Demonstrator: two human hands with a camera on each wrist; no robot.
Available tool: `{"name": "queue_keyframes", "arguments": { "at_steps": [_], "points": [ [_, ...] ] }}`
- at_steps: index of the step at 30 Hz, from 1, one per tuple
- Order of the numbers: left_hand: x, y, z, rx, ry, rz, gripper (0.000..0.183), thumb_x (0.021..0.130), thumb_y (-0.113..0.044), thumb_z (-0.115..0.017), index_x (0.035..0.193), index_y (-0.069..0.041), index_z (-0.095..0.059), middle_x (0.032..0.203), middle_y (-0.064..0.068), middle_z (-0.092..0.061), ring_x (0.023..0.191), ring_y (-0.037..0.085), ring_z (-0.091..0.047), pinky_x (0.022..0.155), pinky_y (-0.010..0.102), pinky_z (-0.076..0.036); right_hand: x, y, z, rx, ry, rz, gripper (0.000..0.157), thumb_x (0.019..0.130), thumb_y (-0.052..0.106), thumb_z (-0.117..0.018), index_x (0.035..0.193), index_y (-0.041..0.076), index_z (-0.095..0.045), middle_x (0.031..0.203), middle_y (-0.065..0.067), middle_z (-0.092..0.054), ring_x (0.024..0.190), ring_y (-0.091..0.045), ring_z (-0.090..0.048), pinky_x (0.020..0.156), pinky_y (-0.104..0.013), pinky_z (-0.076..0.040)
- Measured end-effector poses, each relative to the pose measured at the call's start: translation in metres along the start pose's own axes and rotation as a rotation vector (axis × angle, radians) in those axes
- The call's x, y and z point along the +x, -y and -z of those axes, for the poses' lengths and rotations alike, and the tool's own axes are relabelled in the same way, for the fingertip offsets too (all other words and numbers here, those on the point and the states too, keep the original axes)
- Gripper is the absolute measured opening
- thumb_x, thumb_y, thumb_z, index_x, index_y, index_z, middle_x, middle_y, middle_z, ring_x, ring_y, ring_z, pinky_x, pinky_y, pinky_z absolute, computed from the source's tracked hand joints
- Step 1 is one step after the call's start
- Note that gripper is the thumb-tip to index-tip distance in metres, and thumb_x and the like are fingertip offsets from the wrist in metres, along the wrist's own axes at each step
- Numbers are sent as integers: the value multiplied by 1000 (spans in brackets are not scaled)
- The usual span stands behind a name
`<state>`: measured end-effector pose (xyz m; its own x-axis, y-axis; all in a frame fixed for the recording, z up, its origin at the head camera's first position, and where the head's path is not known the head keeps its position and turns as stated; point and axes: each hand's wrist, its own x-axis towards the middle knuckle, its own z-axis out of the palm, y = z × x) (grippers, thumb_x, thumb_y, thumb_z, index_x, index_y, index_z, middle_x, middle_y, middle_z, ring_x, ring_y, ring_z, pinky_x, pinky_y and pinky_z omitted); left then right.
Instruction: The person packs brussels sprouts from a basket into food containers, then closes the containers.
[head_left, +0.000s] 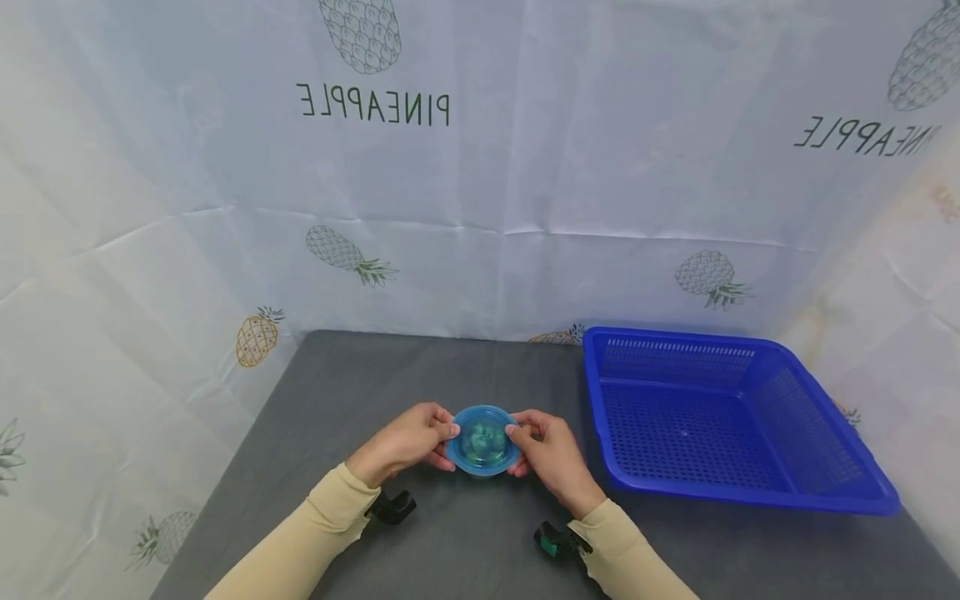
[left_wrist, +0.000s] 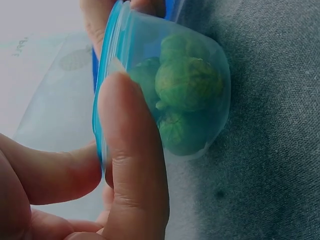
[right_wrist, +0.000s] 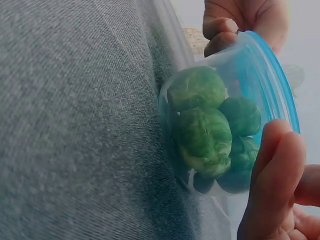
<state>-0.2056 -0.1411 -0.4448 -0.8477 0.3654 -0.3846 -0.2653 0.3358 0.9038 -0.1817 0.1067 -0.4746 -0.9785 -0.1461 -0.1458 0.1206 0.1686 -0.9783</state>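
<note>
A small round clear plastic container with a blue lid (head_left: 483,440) is near the middle of the grey table. Through its wall, several green Brussels sprouts (right_wrist: 202,140) show inside. My left hand (head_left: 411,437) pinches the lid's rim from the left, thumb on top and fingers underneath. On the opposite side, my right hand (head_left: 553,454) grips the rim the same way. The lid sits on the container all round as far as I can see. In the left wrist view the container's base (left_wrist: 226,95) is at the table surface; whether it touches cannot be told.
To the right stands a blue plastic basket (head_left: 693,429) with slotted sides and nothing in it. The grey table (head_left: 360,375) ends at a white curtain (head_left: 495,167) printed with pineapples, which hangs behind and at both sides.
</note>
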Motion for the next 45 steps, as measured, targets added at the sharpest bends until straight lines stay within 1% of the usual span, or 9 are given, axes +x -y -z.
{"name": "queue_keyframes", "arguments": {
  "at_steps": [4, 10, 15, 22, 27, 33, 39, 42, 45],
  "points": [
    [1, 1, 1, -9, 4, 8, 25, 112, -11, -59, 126, 10, -59, 90, 12, -60, 74, 20, -64, 71, 34, -69, -1, 1, 0, 6, -6, -17, 31, 107, 12, -69, 135, -2, -69, 81, -10, -68, 57, -17, -68, 55, -29, -64],
    [2, 3, 4, -10, -10, 16, 26, 111, -13, -62, 127, 8, -60, 90, 12, -62, 76, 21, -65, 74, 38, -70, -1, 3, -1, 6, -10, -35, 31, 108, 13, -68, 135, -2, -69, 82, -10, -69, 57, -16, -69, 55, -29, -64],
    [2, 6, 7, -4, -12, 20, 27, 111, -12, -63, 128, 8, -60, 87, 11, -61, 75, 20, -64, 75, 39, -70, -1, 2, -3, 0, -6, -31, 31, 108, 14, -67, 136, -1, -69, 84, -11, -69, 57, -16, -69, 56, -30, -65],
    [3, 6, 8, 1, -3, 15, 25, 111, -11, -61, 126, 9, -61, 86, 10, -59, 74, 19, -63, 72, 36, -69, 0, 1, -3, -2, 4, -16, 32, 109, 15, -67, 137, -1, -69, 83, -11, -68, 58, -17, -69, 56, -29, -64],
    [5, 6, 8, -7, -5, 19, 24, 111, -11, -60, 125, 8, -61, 87, 9, -59, 73, 19, -62, 71, 34, -69, 0, 0, -4, 0, -8, -28, 33, 108, 15, -67, 137, 0, -69, 84, -11, -68, 59, -16, -68, 56, -28, -64],
    [6, 8, 9, -19, -11, -4, 26, 111, -12, -62, 127, 8, -61, 87, 9, -58, 75, 18, -61, 73, 36, -70, 1, 0, -5, -2, -28, -30, 35, 108, 17, -68, 139, 1, -69, 86, -11, -68, 60, -16, -68, 57, -27, -63],
    [5, 7, 10, -18, -20, 2, 28, 110, -15, -63, 128, 7, -60, 88, 9, -59, 76, 19, -61, 75, 38, -70, 1, -1, -4, -15, -19, -30, 37, 109, 19, -67, 141, 2, -68, 87, -11, -69, 61, -16, -68, 59, -27, -64],
    [4, 6, 10, -13, -36, 6, 33, 110, -20, -65, 131, 6, -61, 93, 12, -63, 78, 21, -64, 75, 40, -70, 0, 1, -2, -41, -17, -39, 39, 110, 24, -66, 142, 2, -67, 89, -11, -69, 64, -17, -70, 62, -30, -66],
    [0, 5, 11, 14, -67, 8, 44, 109, -32, -67, 135, 3, -62, 103, 14, -67, 82, 23, -70, 76, 41, -70, -3, 6, -2, -135, -60, -26, 48, 110, 37, -64, 144, 4, -64, 91, -10, -71, 68, -17, -71, 65, -31, -66]
  ]
}}
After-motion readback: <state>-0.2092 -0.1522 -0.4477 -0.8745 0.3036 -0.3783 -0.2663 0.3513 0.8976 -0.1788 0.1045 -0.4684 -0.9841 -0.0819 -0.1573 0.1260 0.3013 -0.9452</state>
